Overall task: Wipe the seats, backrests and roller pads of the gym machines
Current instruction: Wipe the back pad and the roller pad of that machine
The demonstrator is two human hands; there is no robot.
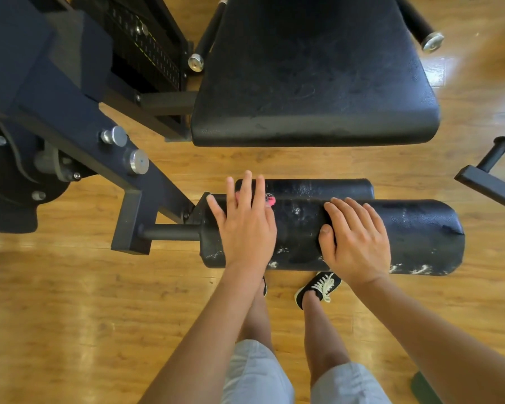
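Observation:
A worn black roller pad [420,237] lies across the middle of the view, with a second, thinner roller pad [318,188] just behind it. My left hand [245,225] lies flat on the near pad's left end, fingers straight, pressing a pink cloth [270,200] of which only a small corner shows at the fingertips. My right hand [356,240] rests on the pad's middle, fingers loosely bent over its top and thumb on the near side. The black seat [312,77] of the machine sits beyond the pads.
The machine's dark steel arm [79,118] and weight stack [146,51] fill the left. Two chrome-capped handles [432,42] flank the seat. Another black frame [490,176] juts in at the right. My legs and a black shoe [318,287] stand on the wooden floor [70,301].

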